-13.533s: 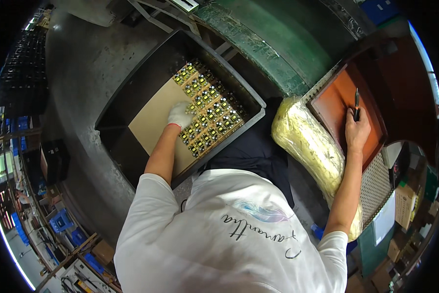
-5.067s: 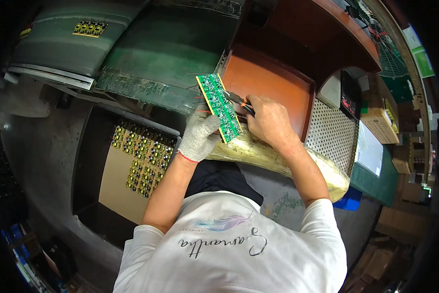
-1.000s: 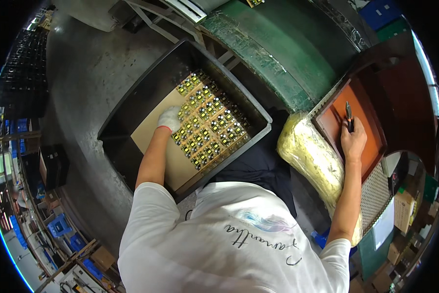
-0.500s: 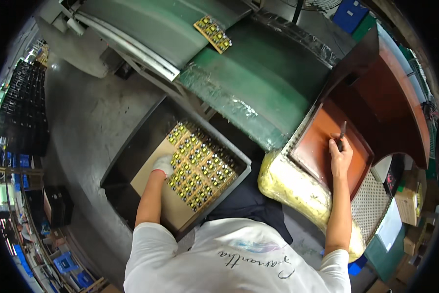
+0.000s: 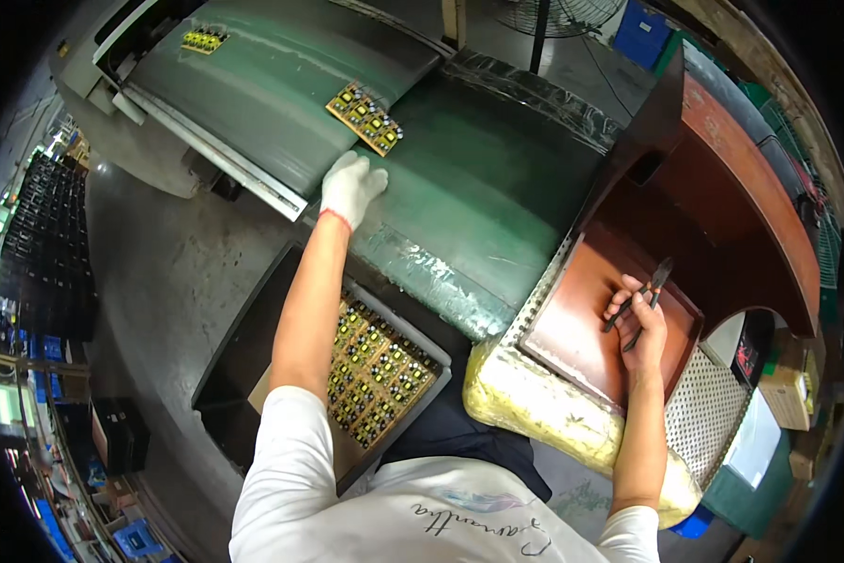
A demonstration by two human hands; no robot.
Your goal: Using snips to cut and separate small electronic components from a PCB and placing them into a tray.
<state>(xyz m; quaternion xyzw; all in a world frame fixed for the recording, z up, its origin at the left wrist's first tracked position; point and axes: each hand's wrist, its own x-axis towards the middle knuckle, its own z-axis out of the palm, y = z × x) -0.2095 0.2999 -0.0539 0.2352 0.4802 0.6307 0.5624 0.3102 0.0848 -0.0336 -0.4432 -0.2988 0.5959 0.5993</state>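
My left hand (image 5: 351, 190), in a white glove, reaches over the green conveyor belt. Its fingers are apart and empty, just short of a panel of circuit boards (image 5: 365, 119) with yellow and dark parts. A smaller board panel (image 5: 204, 40) lies farther up the belt at the left. In my bare right hand (image 5: 639, 324) is a pair of dark-handled cutting pliers (image 5: 662, 274), held over a reddish-brown tray (image 5: 572, 324). Below my left arm, rows of similar circuit boards (image 5: 380, 375) lie on cardboard inside a black bin (image 5: 243, 347).
The green belt end (image 5: 478, 244) slopes down toward me. A yellow wrapped padded roll (image 5: 544, 403) edges the right-hand bench, where a curved red-brown panel (image 5: 750, 178) rises. A fan (image 5: 558, 14) stands at the back, and a perforated surface (image 5: 703, 403) lies at the right.
My left hand has left the boards in the bin and moved up to the belt. The board panel has shifted left and nearer. My right hand has turned, still holding the pliers.
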